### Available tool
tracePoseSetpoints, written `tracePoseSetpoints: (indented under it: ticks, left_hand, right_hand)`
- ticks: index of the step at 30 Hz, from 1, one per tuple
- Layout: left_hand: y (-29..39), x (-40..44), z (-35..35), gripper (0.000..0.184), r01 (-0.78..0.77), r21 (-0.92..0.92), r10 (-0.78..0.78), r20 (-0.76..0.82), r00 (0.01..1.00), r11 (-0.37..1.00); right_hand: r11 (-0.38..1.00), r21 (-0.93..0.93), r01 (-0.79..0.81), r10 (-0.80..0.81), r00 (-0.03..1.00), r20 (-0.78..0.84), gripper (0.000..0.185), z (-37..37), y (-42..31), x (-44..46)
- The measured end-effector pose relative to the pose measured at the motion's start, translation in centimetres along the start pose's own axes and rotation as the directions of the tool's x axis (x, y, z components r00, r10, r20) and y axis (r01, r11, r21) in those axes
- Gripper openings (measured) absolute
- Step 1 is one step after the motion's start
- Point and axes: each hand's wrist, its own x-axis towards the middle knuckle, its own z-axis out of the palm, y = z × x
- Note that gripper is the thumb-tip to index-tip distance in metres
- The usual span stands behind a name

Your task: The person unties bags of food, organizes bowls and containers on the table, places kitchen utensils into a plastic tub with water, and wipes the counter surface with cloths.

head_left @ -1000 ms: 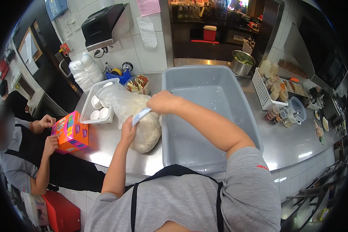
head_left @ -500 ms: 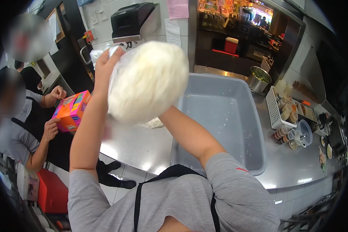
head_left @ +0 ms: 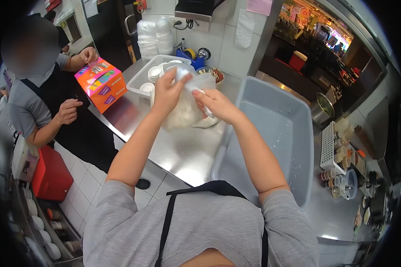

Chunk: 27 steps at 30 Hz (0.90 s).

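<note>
A clear plastic bag of pale white food (head_left: pixel 181 111) hangs over the steel counter, blurred by motion. My left hand (head_left: pixel 167 91) is closed on the gathered top of this bag. Close beside it, my right hand (head_left: pixel 218 104) grips the twisted plastic and a small white-blue strip. Part of a second pale bag (head_left: pixel 207 121) shows behind, lying on the counter by the tub. The large grey tub (head_left: pixel 272 133), to the right of my hands, has white bits scattered on its bottom.
At the left a person (head_left: pixel 53 98) stands by an orange and pink box (head_left: pixel 104 86). Behind my hands are a white basket (head_left: pixel 140 80) of small cups and a bowl of packets (head_left: pixel 218 76). A metal pot (head_left: pixel 321 109) and a basket of jars (head_left: pixel 329 147) stand right.
The raised bag has come down from in front of the camera to just above the counter. Both my hands now meet at its top. The view has swung left.
</note>
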Motion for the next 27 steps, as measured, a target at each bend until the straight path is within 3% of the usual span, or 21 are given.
tracePoseSetpoints:
  ticks: [1, 2, 4, 6, 8, 10, 11, 13, 14, 16, 17, 19, 20, 22, 23, 25, 27]
  left_hand:
    - [-0.7, -0.9, -0.5, 0.014, 0.071, -0.025, -0.071, 0.004, 0.997, 0.997]
    - [-1.9, -1.5, -1.2, 0.014, 0.080, -0.022, -0.080, 0.000, 0.997, 0.997]
    - [-4.9, -3.1, -3.1, 0.013, 0.354, -0.240, -0.351, 0.055, 0.935, 0.904]
    - [-8.0, -4.7, -4.5, 0.014, 0.431, -0.233, -0.422, 0.088, 0.902, 0.872]
    - [-9.5, -6.5, -4.9, 0.017, 0.480, -0.114, -0.466, 0.128, 0.875, 0.870]
    - [-10.1, -7.2, -4.8, 0.019, 0.511, -0.116, -0.491, 0.163, 0.856, 0.852]
    - [-10.4, -7.4, -4.8, 0.020, 0.555, -0.161, -0.522, 0.207, 0.827, 0.816]
    - [-10.2, -6.8, -4.9, 0.021, 0.600, -0.203, -0.552, 0.251, 0.796, 0.774]
    - [-10.0, -6.6, -5.2, 0.021, 0.628, -0.195, -0.554, 0.328, 0.766, 0.753]
    - [-10.4, -6.6, -5.4, 0.021, 0.656, -0.182, -0.553, 0.403, 0.729, 0.732]
    - [-11.1, -6.8, -5.2, 0.021, 0.634, -0.197, -0.533, 0.390, 0.751, 0.748]
    - [-11.9, -7.0, -4.8, 0.021, 0.614, -0.212, -0.514, 0.381, 0.768, 0.760]
    - [-12.3, -7.1, -4.6, 0.021, 0.616, -0.237, -0.527, 0.347, 0.776, 0.751]
    - [-12.3, -6.8, -4.2, 0.022, 0.618, -0.264, -0.537, 0.320, 0.780, 0.741]
    - [-12.2, -6.7, -4.2, 0.024, 0.609, -0.275, -0.517, 0.340, 0.785, 0.744]
    - [-11.6, -6.4, -4.4, 0.025, 0.604, -0.282, -0.502, 0.359, 0.787, 0.745]
    - [-11.4, -6.1, -4.7, 0.027, 0.635, -0.275, -0.516, 0.398, 0.759, 0.722]
  right_hand:
    - [0.970, -0.243, 0.012, -0.025, 0.999, -0.047, 0.044, -0.5, 0.9, 0.8]
    - [0.971, -0.239, 0.007, -0.017, 0.999, -0.040, 0.044, -0.5, 1.9, 1.9]
    - [0.843, -0.534, 0.063, -0.139, 0.985, -0.103, 0.043, 0.4, 3.9, 4.2]
    - [0.840, -0.542, 0.036, -0.107, 0.989, -0.100, 0.040, 0.7, 6.3, 5.8]
    - [0.832, -0.555, 0.010, -0.080, 0.992, -0.102, 0.038, 0.7, 8.7, 7.2]
    - [0.643, -0.746, 0.174, -0.329, 0.942, -0.063, 0.034, 0.7, 9.9, 7.2]
    - [0.644, -0.745, 0.176, -0.324, 0.944, -0.057, 0.034, 0.4, 10.4, 7.4]
    - [0.285, -0.875, 0.393, -0.678, 0.728, 0.106, 0.030, 0.5, 8.5, 6.8]
    - [0.292, -0.871, 0.395, -0.671, 0.733, 0.108, 0.030, 0.3, 9.1, 7.0]
    - [0.638, -0.673, 0.374, -0.407, 0.906, 0.117, 0.027, -0.2, 10.0, 7.7]
    - [0.640, -0.673, 0.371, -0.405, 0.907, 0.115, 0.027, -0.3, 10.4, 8.1]
    - [0.911, -0.406, -0.065, 0.047, 0.997, -0.054, 0.028, -0.2, 10.8, 8.8]
    - [0.913, -0.402, -0.072, 0.052, 0.997, -0.060, 0.028, -0.3, 11.0, 9.1]
    - [0.958, -0.146, -0.248, 0.259, 0.963, 0.068, 0.026, -0.7, 10.6, 9.5]
    - [0.958, -0.145, -0.249, 0.261, 0.963, 0.064, 0.026, -0.7, 10.6, 9.4]
    - [0.971, 0.060, -0.232, 0.226, 0.970, 0.091, 0.029, 0.2, 9.2, 8.6]
    - [0.978, 0.008, -0.206, 0.204, 0.973, 0.110, 0.032, -0.1, 9.9, 9.1]
